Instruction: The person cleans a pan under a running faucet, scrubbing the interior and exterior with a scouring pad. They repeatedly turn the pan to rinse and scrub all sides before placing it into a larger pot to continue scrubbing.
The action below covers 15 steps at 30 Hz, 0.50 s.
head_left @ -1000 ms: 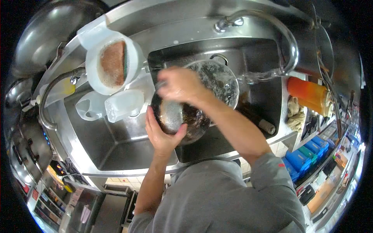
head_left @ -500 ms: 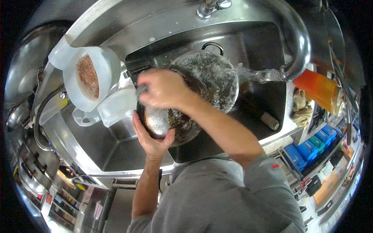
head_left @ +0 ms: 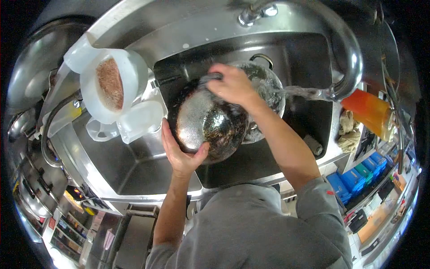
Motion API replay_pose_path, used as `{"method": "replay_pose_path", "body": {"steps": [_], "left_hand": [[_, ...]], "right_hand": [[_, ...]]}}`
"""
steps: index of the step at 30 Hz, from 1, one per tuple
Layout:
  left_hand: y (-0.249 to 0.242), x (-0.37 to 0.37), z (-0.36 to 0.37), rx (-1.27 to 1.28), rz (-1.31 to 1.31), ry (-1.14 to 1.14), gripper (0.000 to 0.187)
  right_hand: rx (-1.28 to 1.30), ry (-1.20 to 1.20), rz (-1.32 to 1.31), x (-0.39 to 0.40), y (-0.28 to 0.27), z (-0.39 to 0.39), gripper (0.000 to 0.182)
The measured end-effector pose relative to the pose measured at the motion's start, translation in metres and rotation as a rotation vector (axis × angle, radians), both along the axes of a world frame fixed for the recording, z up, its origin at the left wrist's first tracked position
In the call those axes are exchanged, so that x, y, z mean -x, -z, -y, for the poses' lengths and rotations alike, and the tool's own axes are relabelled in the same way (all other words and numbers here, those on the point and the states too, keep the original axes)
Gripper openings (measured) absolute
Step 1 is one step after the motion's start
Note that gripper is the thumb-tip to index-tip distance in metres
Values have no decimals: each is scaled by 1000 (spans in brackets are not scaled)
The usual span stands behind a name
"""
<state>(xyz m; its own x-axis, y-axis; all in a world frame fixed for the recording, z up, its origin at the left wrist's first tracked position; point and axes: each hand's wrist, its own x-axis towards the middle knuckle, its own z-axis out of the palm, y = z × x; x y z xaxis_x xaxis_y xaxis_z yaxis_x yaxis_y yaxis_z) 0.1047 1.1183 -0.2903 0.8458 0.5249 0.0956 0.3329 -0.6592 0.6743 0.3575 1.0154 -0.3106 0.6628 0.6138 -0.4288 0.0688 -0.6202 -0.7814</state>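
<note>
A round metal pan (head_left: 214, 130) is tilted over the sink, its scorched, shiny, wet underside facing up. My left hand (head_left: 181, 157) grips its near left rim, thumb on the underside and fingers along the edge. My right hand (head_left: 233, 85) is closed around a dark grey scourer (head_left: 210, 78), partly hidden by the fingers, at the pan's far edge. Behind the pan, a pot (head_left: 281, 83) with a loop handle sits in the sink under running water (head_left: 304, 92); the pan and my right arm cover part of it.
A curved faucet (head_left: 351, 74) pours from the right. White plastic jugs (head_left: 136, 85), one with brownish contents, stand on the left side. A cylindrical object (head_left: 313, 145) lies in the right basin. An orange bottle (head_left: 369, 112) and a cloth (head_left: 348, 127) are on the right ledge.
My right hand has moved right and slightly up with the scourer, uncovering more of the pan's underside. My left hand keeps its hold on the rim. The whole view has shifted slightly.
</note>
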Motion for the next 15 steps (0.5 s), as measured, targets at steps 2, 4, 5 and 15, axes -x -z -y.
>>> {"method": "replay_pose_path", "body": {"steps": [2, 4, 5, 15], "left_hand": [[-7, -9, -1, 18, 5, 1, 115], [-16, -18, -3, -93, -89, 43, 105], [-26, -26, -7, -212, -167, 133, 90], [-26, -66, -16, -247, -196, 276, 48]], "right_hand": [[-14, 82, 191, 10, -6, 1, 37], [-165, 96, 322, 31, -15, -5, 31], [-293, 115, 341, 40, -18, -4, 25], [-450, 388, 366, 60, 9, 41, 23]]}}
